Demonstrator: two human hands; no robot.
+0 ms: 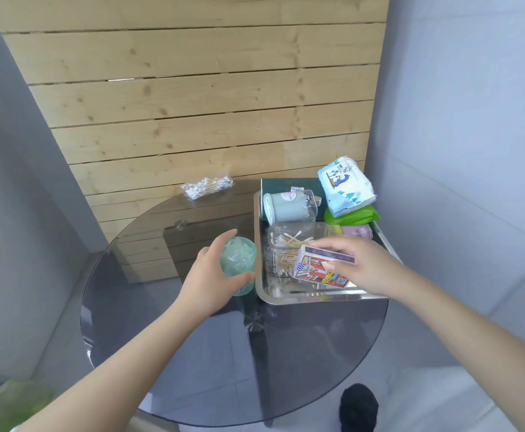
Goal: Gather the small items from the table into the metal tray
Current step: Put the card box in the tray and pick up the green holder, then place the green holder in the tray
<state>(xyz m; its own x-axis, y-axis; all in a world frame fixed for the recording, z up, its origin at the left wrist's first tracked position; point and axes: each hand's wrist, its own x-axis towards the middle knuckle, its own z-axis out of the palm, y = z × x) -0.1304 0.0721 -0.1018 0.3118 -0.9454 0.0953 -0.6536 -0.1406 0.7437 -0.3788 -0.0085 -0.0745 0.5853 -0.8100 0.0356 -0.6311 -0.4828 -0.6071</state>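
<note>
Round smoked-glass table [167,353] carries a metal tray [317,297]. Left hand [206,275] fingers wrap a green jar [238,260]. Right hand [361,266] fingers pinch a printed box [317,269] over the tray.

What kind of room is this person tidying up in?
Probably a corner of a home or a small staged room: a round glass table against a wooden plank wall, with toiletries such as cotton swabs and a tissue pack.

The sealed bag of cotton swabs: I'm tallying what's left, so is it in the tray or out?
Out. The clear bag of cotton swabs lies on the dark round glass table, left of the metal tray.
</note>
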